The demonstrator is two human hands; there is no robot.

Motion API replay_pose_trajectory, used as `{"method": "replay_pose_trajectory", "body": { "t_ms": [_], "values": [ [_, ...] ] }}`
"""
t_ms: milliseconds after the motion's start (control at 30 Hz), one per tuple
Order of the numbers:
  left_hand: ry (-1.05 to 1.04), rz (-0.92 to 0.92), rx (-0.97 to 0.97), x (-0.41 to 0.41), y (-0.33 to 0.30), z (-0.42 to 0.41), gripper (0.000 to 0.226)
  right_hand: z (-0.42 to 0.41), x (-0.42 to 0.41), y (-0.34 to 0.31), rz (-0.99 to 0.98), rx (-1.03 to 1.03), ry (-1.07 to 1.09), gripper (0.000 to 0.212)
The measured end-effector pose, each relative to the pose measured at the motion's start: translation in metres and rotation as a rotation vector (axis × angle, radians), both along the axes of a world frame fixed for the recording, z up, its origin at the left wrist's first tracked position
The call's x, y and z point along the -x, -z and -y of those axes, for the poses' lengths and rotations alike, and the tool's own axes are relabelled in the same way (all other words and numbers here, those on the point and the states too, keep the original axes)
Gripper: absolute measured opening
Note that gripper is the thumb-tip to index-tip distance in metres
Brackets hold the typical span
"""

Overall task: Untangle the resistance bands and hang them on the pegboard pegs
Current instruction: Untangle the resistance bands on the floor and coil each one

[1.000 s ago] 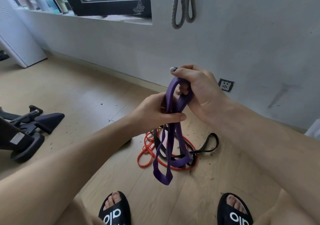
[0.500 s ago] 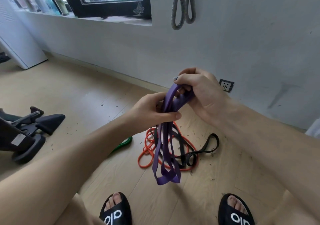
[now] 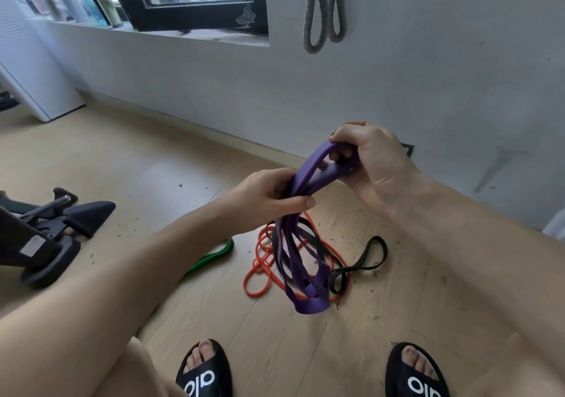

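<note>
Pale wood floor point(image 3: 128, 158) spreads below a grey wall point(image 3: 428, 75), with a black-framed window point(image 3: 195, 14) at upper left and bottles point(image 3: 91, 2) lined on its sill. Two grey band loops point(image 3: 324, 11) hang on the wall right of the window; what holds them is out of view. Black exercise gear point(image 3: 46, 231) sits on the floor at left.

Both hands are raised over the floor, close together, each clamped on the purple band point(image 3: 302, 244). The right hand point(image 3: 370, 164), higher and nearer the wall, curls its fingers round the band's top bend. The left hand point(image 3: 269, 195) grips the gathered strands just below, thumb across them. From there the purple loops hang down, their lowest fold above the floor.

Under them lie an orange band point(image 3: 260, 277) and a black band point(image 3: 367, 259), tangled together on the floor. A green band point(image 3: 214, 254) shows just left of that heap, partly hidden by the left forearm. Two black slippers point(image 3: 203, 372) stand at the bottom edge.
</note>
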State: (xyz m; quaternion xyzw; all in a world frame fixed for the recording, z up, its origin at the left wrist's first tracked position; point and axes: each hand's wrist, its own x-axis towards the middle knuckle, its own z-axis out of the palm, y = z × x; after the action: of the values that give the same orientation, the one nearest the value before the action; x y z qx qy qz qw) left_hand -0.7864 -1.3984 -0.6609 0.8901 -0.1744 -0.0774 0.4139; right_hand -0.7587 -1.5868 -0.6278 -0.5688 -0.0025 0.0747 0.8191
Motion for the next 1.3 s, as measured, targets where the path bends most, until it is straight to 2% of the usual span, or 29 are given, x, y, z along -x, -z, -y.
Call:
{"method": "replay_pose_trajectory", "body": {
  "t_ms": [200, 400, 500, 567, 667, 700, 733, 833, 900, 1000, 1133, 1300],
  "values": [
    [0.01, 0.035, -0.11, -0.002, 0.004, 0.003, 0.026, 0.0, 0.0, 0.0, -0.015, -0.022, 0.011, 0.018],
    [-0.021, 0.091, -0.221, -0.002, -0.001, -0.007, 0.031, 0.006, -0.002, 0.008, -0.035, 0.331, -0.016, 0.017],
    [-0.008, 0.136, -0.297, 0.0, -0.002, -0.01, 0.034, 0.004, -0.002, 0.012, -0.056, 0.415, -0.034, 0.016],
    [0.01, 0.148, -0.312, 0.002, -0.002, -0.009, 0.036, 0.002, -0.003, 0.014, -0.083, 0.448, -0.068, 0.032],
    [0.031, 0.19, -0.345, 0.001, -0.001, -0.008, 0.038, 0.0, 0.0, 0.017, -0.14, 0.632, -0.127, 0.078],
    [0.03, 0.202, -0.35, 0.002, -0.001, -0.008, 0.036, -0.001, 0.002, 0.019, -0.139, 0.701, -0.161, 0.082],
    [0.027, 0.207, -0.354, 0.002, -0.002, -0.009, 0.035, -0.002, 0.004, 0.02, -0.128, 0.736, -0.197, 0.074],
    [0.016, 0.188, -0.349, 0.001, 0.001, -0.011, 0.035, 0.0, 0.005, 0.015, -0.075, 0.608, -0.214, 0.036],
    [-0.002, 0.126, -0.263, 0.001, 0.006, -0.013, 0.041, 0.0, 0.005, 0.008, -0.051, 0.456, -0.179, 0.027],
    [0.035, 0.005, -0.131, 0.003, 0.015, -0.012, 0.038, -0.004, 0.008, 0.002, -0.022, 0.354, -0.124, 0.024],
    [0.022, 0.007, -0.075, 0.003, 0.024, -0.008, 0.036, -0.003, 0.006, -0.005, -0.02, 0.251, -0.044, 0.022],
    [0.039, -0.025, -0.114, 0.001, 0.028, -0.011, 0.044, 0.013, -0.002, -0.016, -0.054, 0.125, 0.087, 0.022]
  ]
}}
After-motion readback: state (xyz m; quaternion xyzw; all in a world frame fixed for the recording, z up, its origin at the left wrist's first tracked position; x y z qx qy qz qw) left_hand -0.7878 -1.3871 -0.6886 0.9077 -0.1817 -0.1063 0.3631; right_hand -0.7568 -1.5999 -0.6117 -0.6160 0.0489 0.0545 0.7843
